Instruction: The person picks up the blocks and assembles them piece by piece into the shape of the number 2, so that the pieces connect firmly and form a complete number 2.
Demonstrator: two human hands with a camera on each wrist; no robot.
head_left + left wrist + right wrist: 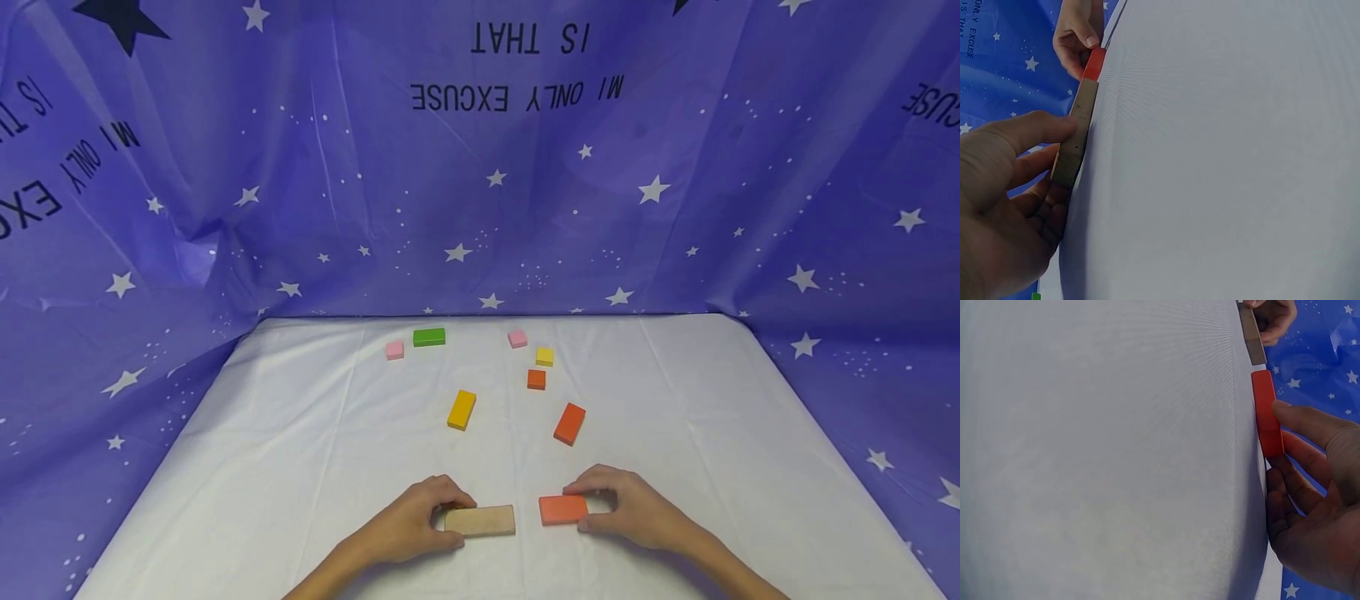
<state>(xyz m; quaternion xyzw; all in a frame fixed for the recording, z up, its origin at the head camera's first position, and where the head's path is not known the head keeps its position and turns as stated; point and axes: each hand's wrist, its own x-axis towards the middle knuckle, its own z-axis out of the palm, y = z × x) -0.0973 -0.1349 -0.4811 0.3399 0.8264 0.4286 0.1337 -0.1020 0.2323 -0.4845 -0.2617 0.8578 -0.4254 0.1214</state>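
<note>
Near the front of the white-covered table, my left hand (pixel 415 518) pinches a plain wooden block (pixel 483 521) by its left end, thumb on the near side and fingers on the far side. To its right, my right hand (pixel 633 510) grips a red-orange block (pixel 561 510) by its right end in the same way. Both blocks lie flat, their free ends facing each other across a small gap. In the left wrist view the thumb presses the long side of the wooden block (pixel 1077 134); the right wrist view shows the thumb against the red-orange block (pixel 1266 412).
Beyond my hands lie a yellow-orange block (pixel 461 410) and another red-orange block (pixel 570 424). Farther back sit a small red-orange block (pixel 536 380), a small yellow block (pixel 544 357), two pink ones (pixel 517 338) and a green block (pixel 429 337). A purple starry curtain (pixel 420 208) surrounds the table.
</note>
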